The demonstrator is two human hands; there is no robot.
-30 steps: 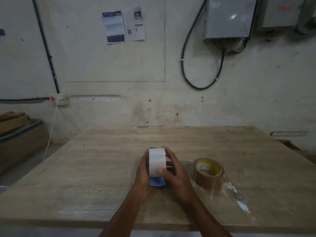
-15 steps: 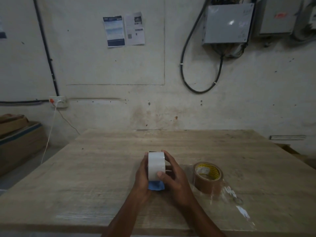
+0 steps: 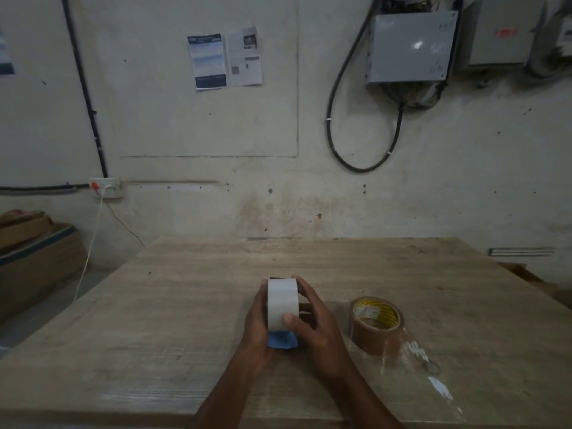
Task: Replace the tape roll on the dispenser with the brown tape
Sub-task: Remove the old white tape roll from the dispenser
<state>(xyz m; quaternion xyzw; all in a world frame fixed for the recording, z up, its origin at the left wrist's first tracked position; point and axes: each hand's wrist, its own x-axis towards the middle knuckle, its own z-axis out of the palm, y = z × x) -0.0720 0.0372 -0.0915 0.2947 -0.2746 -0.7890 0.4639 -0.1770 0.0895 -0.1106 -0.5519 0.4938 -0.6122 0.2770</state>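
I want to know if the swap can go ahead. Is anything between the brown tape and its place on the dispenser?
Yes. The white tape roll is on the dispenser, gripped by the left hand and right hand. The brown tape lies apart on the table, to their right.

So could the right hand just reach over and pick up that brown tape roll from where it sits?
Probably yes. The brown tape roll lies flat on the table just right of the right hand, with nothing between them. But that hand is gripping the white roll on the dispenser, so it must let go first.
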